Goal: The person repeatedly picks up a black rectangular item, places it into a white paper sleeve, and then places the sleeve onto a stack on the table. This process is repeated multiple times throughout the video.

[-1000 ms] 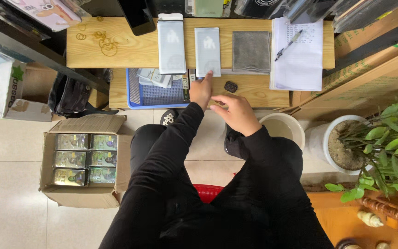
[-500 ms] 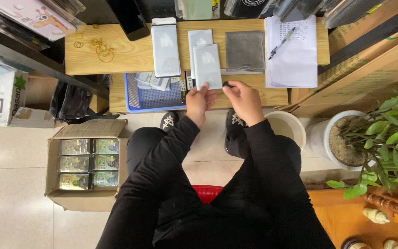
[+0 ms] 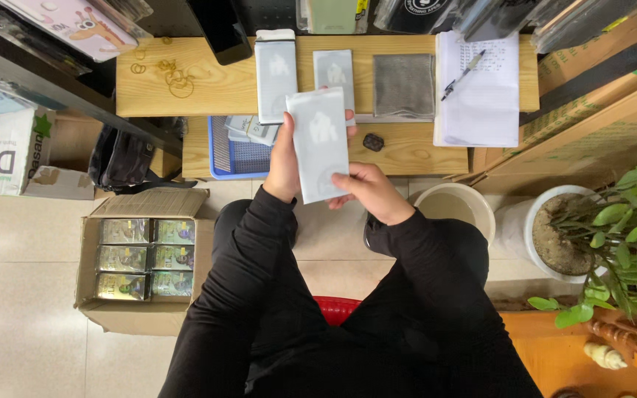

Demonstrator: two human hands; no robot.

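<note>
While the view looks straight down over a seated person in black sleeves, a pale grey flat packet (image 3: 318,144) is held up in both hands above the lap, just in front of the wooden desk's lower shelf (image 3: 414,151). The left hand (image 3: 285,158) is wrapped round the packet's left edge — its fingers pass behind the packet and their tips are seen curling over the right edge near the top, so the grip is closed on it. The right hand (image 3: 366,190) is closed on the bottom right corner, thumb laid across the front face, fingers tucked behind it. The packet is held upright, tilted slightly, its pale emblem facing the camera.

Behind it, on the upper desk board (image 3: 200,77), two similar packets are laid flat side by side — a taller one (image 3: 275,77) and a shorter one (image 3: 333,70) — with a grey cloth square (image 3: 403,85) to their right and a sheet of paper with a pen (image 3: 479,88) beyond that. A small dark object (image 3: 373,141) is seen on the lower shelf, just right of the held packet. A blue basket (image 3: 234,151) sits to the left, and an open cardboard box of tins (image 3: 141,254) stands on the floor. A white bucket (image 3: 455,206) and a potted plant (image 3: 599,236) are seen to the right.
</note>
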